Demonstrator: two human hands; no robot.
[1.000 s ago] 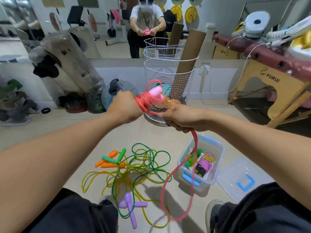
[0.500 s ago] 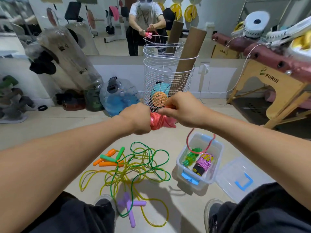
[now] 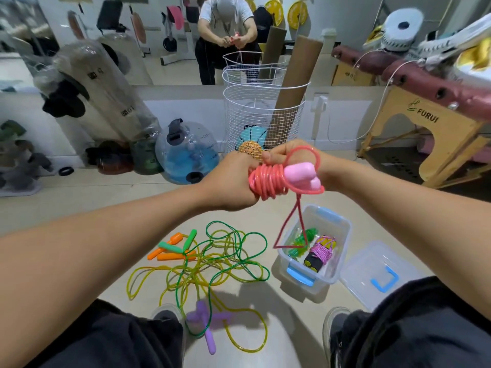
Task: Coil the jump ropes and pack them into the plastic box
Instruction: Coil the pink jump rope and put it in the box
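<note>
1. Both hands meet at the centre of the view: the left hand has its fingers curled round the pink jump rope bundle, and the right hand, at 1 o'clock of the bundle, pinches the cord above it
2. Half a second ago the bundle was hidden between the fists; now the pink handles and a stack of tight turns show, with only a short loop hanging at 6 o'clock toward the plastic box
3. I judge the winding nearly finished; tucking the tail and dropping the bundle in remain
4. Forearms reach in from 8 and 4 o'clock, wrists close together
5. At 7 o'clock on the floor the green and yellow ropes lie tangled, uncoiled; two wound ropes sit in the box; its lid lies at 4 o'clock
</note>
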